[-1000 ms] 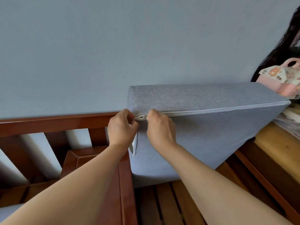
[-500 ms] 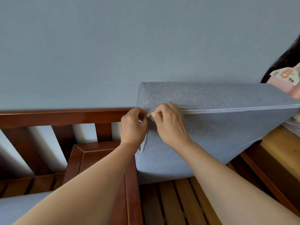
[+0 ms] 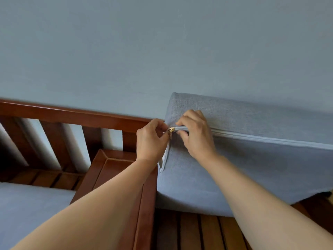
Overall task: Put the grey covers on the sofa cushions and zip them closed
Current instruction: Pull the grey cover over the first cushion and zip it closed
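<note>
Since half a second before, one grey-covered cushion sat further right on one wooden sofa frame, two hands too, right hand pinching cover fabric at the corner, left hand pinching beside one gold zip slider

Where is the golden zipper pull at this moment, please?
In the head view, the zipper pull sits at the upper left corner of the grey cushion, between the left hand and the right hand, just above the wooden armrest.
</note>
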Demonstrator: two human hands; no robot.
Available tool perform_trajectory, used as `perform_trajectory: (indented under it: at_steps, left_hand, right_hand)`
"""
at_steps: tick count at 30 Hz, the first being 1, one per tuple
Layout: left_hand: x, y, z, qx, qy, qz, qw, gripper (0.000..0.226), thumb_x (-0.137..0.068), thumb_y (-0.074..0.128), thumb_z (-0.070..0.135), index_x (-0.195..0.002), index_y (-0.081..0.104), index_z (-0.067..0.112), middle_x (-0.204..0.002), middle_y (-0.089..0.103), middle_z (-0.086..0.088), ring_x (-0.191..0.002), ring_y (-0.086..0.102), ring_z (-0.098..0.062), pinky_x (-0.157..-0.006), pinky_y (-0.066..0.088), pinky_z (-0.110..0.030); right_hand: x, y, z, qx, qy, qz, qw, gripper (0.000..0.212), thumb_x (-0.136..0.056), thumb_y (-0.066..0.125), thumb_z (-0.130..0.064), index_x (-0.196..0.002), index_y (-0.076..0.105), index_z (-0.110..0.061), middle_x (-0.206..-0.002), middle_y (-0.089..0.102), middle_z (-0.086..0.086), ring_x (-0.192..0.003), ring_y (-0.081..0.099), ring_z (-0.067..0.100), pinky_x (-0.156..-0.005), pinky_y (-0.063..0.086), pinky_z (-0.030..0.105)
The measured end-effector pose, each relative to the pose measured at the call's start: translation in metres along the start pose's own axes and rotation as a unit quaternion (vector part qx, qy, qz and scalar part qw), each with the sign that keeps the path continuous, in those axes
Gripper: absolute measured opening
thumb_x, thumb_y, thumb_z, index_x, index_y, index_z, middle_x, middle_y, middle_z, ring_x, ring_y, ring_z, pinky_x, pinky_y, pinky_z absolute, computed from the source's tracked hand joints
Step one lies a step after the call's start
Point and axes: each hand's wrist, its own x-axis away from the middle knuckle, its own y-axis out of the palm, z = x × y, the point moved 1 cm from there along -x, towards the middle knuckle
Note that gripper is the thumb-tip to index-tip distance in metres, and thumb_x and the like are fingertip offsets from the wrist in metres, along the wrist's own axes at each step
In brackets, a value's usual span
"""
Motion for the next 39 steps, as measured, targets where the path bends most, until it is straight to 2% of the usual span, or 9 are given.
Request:
perform_trajectory:
  at_steps: [4,8,13,19,23,26,30,35,39]
  left_hand:
    - [0.012,0.005,0.006,0.023,-0.134,0.034,0.990,0.012,-0.076,0.073,0.020,-0.067,0.066,0.019,-0.065,0.066,0.008,-0.063,0.061,-0.007,-0.064,0.050,-0.026]
    - [0.025,0.010,0.013,0.246,-0.277,0.048,0.928,0.023,-0.088,0.059,0.014,-0.068,0.070,0.011,-0.072,0.072,-0.002,-0.077,0.069,-0.016,-0.070,0.056,-0.027]
    - [0.027,0.019,0.022,0.246,-0.262,0.057,0.931,0.021,-0.085,0.068,0.025,-0.070,0.070,0.011,-0.065,0.068,0.002,-0.061,0.064,-0.003,-0.062,0.056,-0.019]
    - [0.022,0.010,0.009,0.160,-0.236,0.033,0.958,0.019,-0.087,0.065,0.022,-0.073,0.067,0.010,-0.078,0.067,-0.008,-0.079,0.064,-0.023,-0.075,0.056,-0.039]
    - [0.026,0.012,-0.007,0.141,-0.235,0.022,0.961,0.024,-0.088,0.064,0.023,-0.065,0.060,0.016,-0.060,0.054,0.005,-0.054,0.047,-0.006,-0.052,0.039,-0.020]
    - [0.032,0.020,-0.012,0.181,-0.245,0.030,0.952,0.024,-0.088,0.063,0.022,-0.066,0.059,0.016,-0.056,0.051,0.007,-0.043,0.041,0.002,-0.043,0.032,-0.008]
    - [0.041,0.029,-0.032,0.183,-0.225,0.029,0.957,0.024,-0.090,0.062,0.023,-0.068,0.061,0.013,-0.061,0.054,0.006,-0.053,0.043,-0.001,-0.048,0.035,-0.010]
    - [0.053,0.045,-0.067,0.227,-0.240,0.024,0.944,0.023,-0.090,0.061,0.026,-0.074,0.065,0.010,-0.065,0.056,0.007,-0.062,0.047,-0.003,-0.057,0.036,-0.018]
    - [0.062,0.055,-0.091,0.271,-0.249,0.010,0.930,0.021,-0.090,0.061,0.026,-0.073,0.065,0.013,-0.075,0.060,0.000,-0.068,0.050,-0.005,-0.053,0.041,-0.009]
  right_hand:
    - [0.001,0.001,0.005,-0.020,-0.029,-0.001,0.999,0.011,-0.070,0.071,0.005,-0.070,0.062,-0.002,-0.078,0.061,0.010,-0.078,0.051,0.030,-0.068,0.040,0.037]
    - [0.000,-0.002,0.008,-0.034,-0.042,-0.006,0.999,0.009,-0.073,0.070,0.004,-0.071,0.062,-0.001,-0.077,0.061,0.011,-0.078,0.051,0.031,-0.069,0.040,0.036]
    - [0.001,-0.001,0.009,-0.033,-0.060,0.009,0.998,0.012,-0.073,0.069,0.004,-0.068,0.060,-0.001,-0.075,0.059,0.012,-0.077,0.052,0.032,-0.068,0.044,0.040]
    - [0.004,0.004,0.009,-0.019,-0.058,0.031,0.998,0.012,-0.070,0.068,0.007,-0.070,0.061,-0.003,-0.076,0.060,0.010,-0.075,0.050,0.030,-0.069,0.038,0.033]
    - [0.007,0.003,0.007,0.023,-0.069,0.045,0.996,0.013,-0.068,0.069,0.004,-0.074,0.063,-0.006,-0.080,0.061,0.009,-0.077,0.053,0.032,-0.072,0.039,0.037]
    - [0.014,0.011,0.001,0.139,-0.141,0.009,0.980,0.024,-0.069,0.064,0.001,-0.091,0.066,-0.009,-0.099,0.062,0.008,-0.093,0.056,0.032,-0.091,0.037,0.039]
    - [0.027,0.027,0.002,0.199,-0.207,-0.036,0.957,0.033,-0.080,0.038,-0.006,-0.094,0.068,-0.007,-0.112,0.062,0.010,-0.115,0.054,0.031,-0.111,0.025,0.049]
    - [0.027,0.040,0.015,0.237,-0.243,0.021,0.940,0.019,-0.079,0.058,0.001,-0.094,0.066,-0.008,-0.111,0.061,0.009,-0.115,0.051,0.030,-0.111,0.020,0.044]
    - [0.036,0.052,0.024,0.301,-0.297,0.048,0.905,0.026,-0.084,0.045,0.000,-0.103,0.063,-0.005,-0.115,0.060,0.011,-0.123,0.046,0.036,-0.112,0.021,0.047]
